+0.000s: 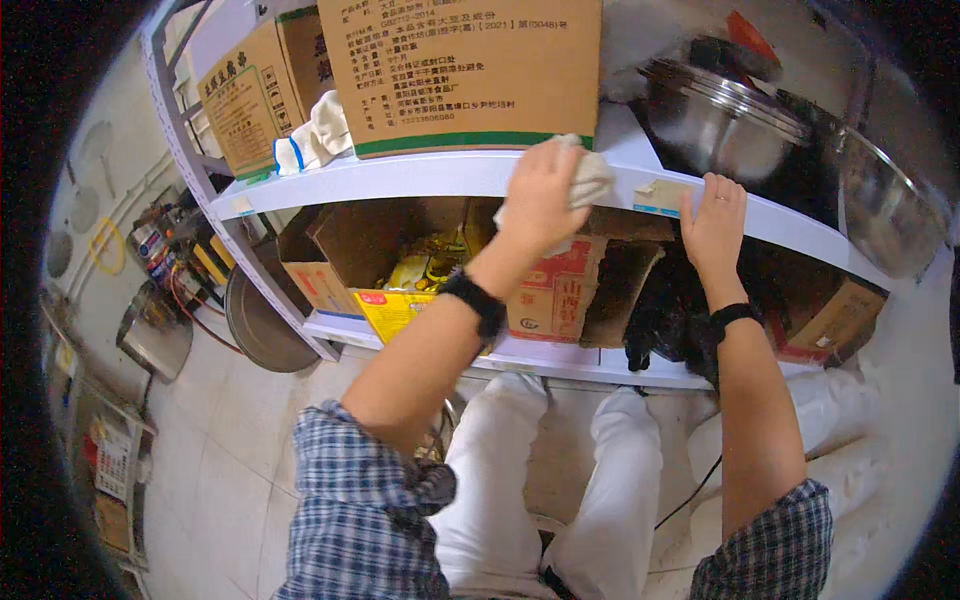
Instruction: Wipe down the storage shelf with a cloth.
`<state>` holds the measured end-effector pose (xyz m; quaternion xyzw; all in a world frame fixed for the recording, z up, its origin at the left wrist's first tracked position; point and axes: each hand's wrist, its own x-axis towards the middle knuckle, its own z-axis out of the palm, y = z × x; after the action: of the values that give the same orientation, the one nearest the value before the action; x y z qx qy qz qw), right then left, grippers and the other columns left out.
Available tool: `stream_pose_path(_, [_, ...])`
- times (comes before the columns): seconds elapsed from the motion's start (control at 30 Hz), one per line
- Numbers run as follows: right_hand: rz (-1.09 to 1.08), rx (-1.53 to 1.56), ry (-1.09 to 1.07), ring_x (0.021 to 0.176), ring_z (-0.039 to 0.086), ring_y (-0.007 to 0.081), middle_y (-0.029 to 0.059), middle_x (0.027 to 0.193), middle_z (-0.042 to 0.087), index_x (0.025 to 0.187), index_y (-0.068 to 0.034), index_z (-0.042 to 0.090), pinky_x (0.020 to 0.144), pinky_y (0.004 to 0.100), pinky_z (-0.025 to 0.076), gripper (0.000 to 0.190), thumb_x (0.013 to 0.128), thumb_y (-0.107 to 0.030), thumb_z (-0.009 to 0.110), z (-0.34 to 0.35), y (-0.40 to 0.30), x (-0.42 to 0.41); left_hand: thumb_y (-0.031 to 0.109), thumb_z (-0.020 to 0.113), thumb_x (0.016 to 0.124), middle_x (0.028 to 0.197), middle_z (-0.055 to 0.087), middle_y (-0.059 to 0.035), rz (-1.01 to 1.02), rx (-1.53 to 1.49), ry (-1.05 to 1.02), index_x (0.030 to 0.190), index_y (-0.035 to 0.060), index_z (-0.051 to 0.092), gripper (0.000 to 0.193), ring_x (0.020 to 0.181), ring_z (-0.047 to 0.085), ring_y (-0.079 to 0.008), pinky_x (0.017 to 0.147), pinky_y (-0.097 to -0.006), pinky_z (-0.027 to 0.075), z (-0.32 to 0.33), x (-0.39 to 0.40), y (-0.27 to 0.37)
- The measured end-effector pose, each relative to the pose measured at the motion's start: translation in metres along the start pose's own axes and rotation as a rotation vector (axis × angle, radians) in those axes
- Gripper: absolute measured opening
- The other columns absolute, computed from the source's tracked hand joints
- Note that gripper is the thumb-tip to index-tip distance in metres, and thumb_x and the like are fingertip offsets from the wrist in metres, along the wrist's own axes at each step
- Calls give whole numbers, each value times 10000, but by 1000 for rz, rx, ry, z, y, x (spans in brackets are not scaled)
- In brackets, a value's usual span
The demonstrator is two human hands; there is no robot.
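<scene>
My left hand (546, 196) is closed around a folded pale cloth (589, 180) at the front edge of a white metal shelf (420, 180). Part of the cloth hangs below the hand. Just above it stands a large printed cardboard box (472, 82) with a green stripe along its bottom. My right hand (716, 221) rests on the same shelf edge farther right, fingertips over the top and thumb apart, with nothing held. Next to its thumb a tan label (664, 196) with a peeling corner is stuck to the edge.
White work gloves (319, 139) and another carton (240, 97) sit on the shelf's left. Steel pots (720, 120) and a large steel bowl (885, 202) stand right. Below are an open carton with yellow packets (424, 266), a red-printed carton (551, 296) and black plastic bags (667, 315).
</scene>
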<state>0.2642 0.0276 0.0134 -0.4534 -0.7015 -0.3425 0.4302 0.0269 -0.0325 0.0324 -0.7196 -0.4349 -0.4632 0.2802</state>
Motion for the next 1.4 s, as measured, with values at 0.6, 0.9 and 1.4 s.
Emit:
stream_pose_path(0.6, [-69, -16, -19, 1039, 443, 340, 183, 1064, 507, 1089, 45, 484, 962, 440, 323, 425, 845, -300, 530, -4, 7, 1, 182, 765, 560, 1088, 533, -127, 90, 62, -45, 1153, 125, 479, 661, 1026, 517, -309, 881, -397, 427, -10, -8, -31])
stream_pose_path(0.9, [-66, 128, -4, 1048, 444, 341, 184, 1071, 510, 1081, 35, 487, 972, 436, 323, 407, 769, -213, 570, -7, 7, -1, 157, 755, 541, 1071, 546, -123, 21, 152, -2, 1137, 133, 486, 654, 1000, 530, -319, 871, -403, 434, -46, -29, -76])
stream_pose_path(1.4, [-25, 116, 24, 1067, 446, 360, 188, 1098, 520, 1092, 32, 507, 990, 445, 313, 406, 733, -155, 533, 3, 13, -3, 101, 700, 559, 1024, 552, -136, -70, 56, 96, 1053, 95, 510, 529, 978, 524, -332, 853, -414, 424, -21, -15, -32])
